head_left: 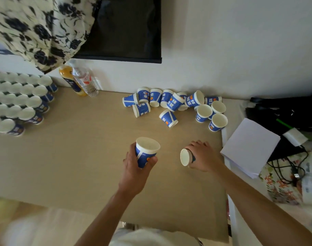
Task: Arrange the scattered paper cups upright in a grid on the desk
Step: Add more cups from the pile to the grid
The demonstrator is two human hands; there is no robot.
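Observation:
My left hand (134, 167) grips a blue and white paper cup (146, 150), held upright above the middle of the tan desk (80, 157). My right hand (203, 157) grips a second cup (185, 157) lying sideways, its open mouth facing left. A heap of scattered cups (171, 102) lies at the back of the desk by the wall, most on their sides; three cups (212, 114) at its right end stand upright. At the far left, several rows of upright cups (18, 100) form a grid.
A juice bottle (70, 80) and a clear water bottle (84, 80) stand at the back left. A stack of white paper (249, 146), black cables (290, 167) and a black bag (293, 110) lie to the right. A patterned cloth (36, 29) hangs above the grid.

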